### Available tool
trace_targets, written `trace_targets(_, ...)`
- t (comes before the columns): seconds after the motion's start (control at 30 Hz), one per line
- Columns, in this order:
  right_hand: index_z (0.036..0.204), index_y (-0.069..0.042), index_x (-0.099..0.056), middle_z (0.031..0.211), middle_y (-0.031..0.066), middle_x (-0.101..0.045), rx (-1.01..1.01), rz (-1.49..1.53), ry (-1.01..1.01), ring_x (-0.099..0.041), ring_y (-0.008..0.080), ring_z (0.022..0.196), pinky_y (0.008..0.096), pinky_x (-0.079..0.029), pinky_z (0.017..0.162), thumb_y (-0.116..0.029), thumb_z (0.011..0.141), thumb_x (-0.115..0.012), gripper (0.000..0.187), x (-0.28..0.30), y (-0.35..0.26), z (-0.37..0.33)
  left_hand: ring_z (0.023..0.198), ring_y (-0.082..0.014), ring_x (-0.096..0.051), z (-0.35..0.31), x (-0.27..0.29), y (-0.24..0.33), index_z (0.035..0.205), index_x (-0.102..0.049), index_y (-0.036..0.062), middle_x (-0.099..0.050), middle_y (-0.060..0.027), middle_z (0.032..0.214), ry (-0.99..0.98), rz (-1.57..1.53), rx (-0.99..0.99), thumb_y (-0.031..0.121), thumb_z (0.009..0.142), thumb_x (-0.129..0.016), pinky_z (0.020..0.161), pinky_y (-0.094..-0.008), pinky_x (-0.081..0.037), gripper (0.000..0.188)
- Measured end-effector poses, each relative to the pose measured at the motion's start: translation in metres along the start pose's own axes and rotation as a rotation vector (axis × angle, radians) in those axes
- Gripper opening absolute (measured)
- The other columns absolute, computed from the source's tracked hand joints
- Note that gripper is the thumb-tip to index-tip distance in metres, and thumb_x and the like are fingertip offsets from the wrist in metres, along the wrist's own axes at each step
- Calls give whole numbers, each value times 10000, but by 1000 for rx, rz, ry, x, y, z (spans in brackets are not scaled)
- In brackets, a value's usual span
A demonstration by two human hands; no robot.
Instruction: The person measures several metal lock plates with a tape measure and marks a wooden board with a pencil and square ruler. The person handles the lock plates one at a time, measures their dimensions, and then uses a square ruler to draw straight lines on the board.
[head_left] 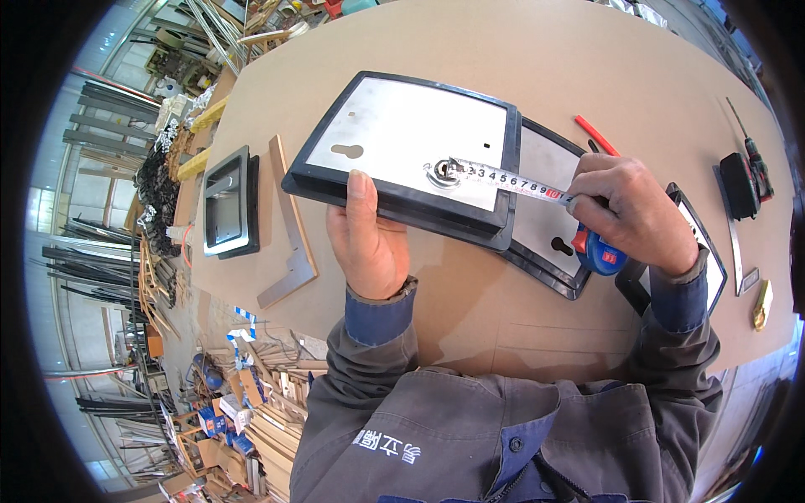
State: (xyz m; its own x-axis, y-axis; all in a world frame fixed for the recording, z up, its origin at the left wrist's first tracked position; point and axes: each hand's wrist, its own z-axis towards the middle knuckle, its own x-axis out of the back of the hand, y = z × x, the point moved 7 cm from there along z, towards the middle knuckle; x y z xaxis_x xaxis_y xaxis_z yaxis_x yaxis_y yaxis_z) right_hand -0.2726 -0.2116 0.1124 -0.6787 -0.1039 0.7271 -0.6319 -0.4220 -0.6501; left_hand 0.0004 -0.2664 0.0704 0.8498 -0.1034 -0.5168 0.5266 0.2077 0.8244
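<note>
My left hand (373,251) grips the lower edge of a black-framed panel (402,113), thumb on top and fingers underneath. The panel is held tilted above the table. Its pale face has a keyhole-shaped slot, small square holes and a round metal fitting (441,178). My right hand (633,210) is closed on a tape measure (602,254) with a blue and red case. The pulled-out blade runs across the panel, its hooked end at the round fitting. A second black-framed panel (541,214) lies below and to the right, partly covered by the held one.
On the brown table (453,335), a carpenter's square (289,230) and a black-framed metal piece (231,205) lie left. Rightward are a red stick-like tool (595,134), another framed panel (711,251), a metal strip (733,243) and a drill (758,168). Stacked stock (109,243) stands beyond the left edge.
</note>
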Motion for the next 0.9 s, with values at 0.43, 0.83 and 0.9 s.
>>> trace_targets(0.43, 880, 81, -731, 831, 145, -651, -39, 31, 5, -599, 251, 671, 362, -521, 670, -17, 879, -650, 128, 2, 2, 0, 1317, -265, -622, 2, 7, -4, 1548, -425, -26, -584, -155, 1485, -48, 76, 15, 355, 1105, -580, 1074, -450, -543, 604)
trace_targets(0.83, 896, 81, -732, 841, 148, -646, -89, 50, -22, -609, 250, 691, 356, -524, 683, -1, 879, -650, 117, -2, 6, 0, 1308, -260, -630, 2, 8, -5, 1538, -434, -33, -595, -165, 1463, -37, 73, -7, 338, 1101, -594, 1066, -441, -558, 595)
trace_targets(0.9, 896, 82, -728, 839, 147, -640, -101, 48, -33, -608, 254, 696, 356, -521, 684, -1, 879, -653, 113, -4, 8, 0, 1305, -261, -631, 2, 7, -4, 1535, -437, -35, -598, -166, 1457, -36, 90, -8, 336, 1098, -601, 1066, -442, -559, 596)
